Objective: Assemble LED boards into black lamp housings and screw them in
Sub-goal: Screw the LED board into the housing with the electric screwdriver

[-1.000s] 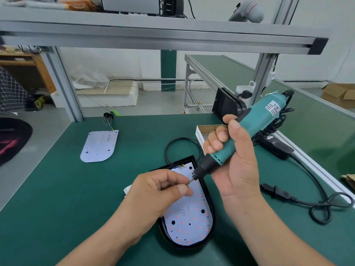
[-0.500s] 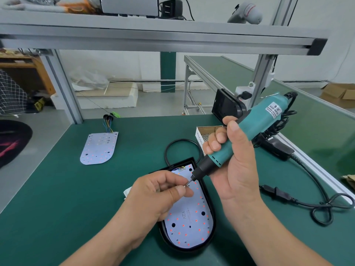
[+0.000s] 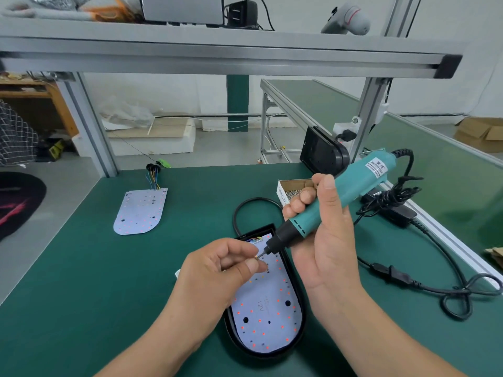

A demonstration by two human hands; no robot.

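Note:
A black lamp housing (image 3: 298,317) lies on the green table in front of me, with a white LED board (image 3: 268,314) dotted with red seated in it. My right hand (image 3: 326,240) grips a teal electric screwdriver (image 3: 334,202), tilted down to the left, bit tip above the board's upper end. My left hand (image 3: 220,270) pinches a small screw (image 3: 257,257) right at the bit tip. A second LED board (image 3: 140,210) with coloured wires lies at the far left. Another black housing (image 3: 322,153) stands on edge at the back right.
A cardboard box of screws (image 3: 292,190) sits just behind my right hand. A black power cable (image 3: 424,288) loops across the right of the table, with an adapter (image 3: 392,210) by the aluminium rail. A black cord (image 3: 239,210) arcs behind the housing. A shelf frame (image 3: 217,63) spans overhead.
The screwdriver bit and my left fingers stay together over the board's upper end. The screw now shows at the bit tip. Both hands have barely shifted.

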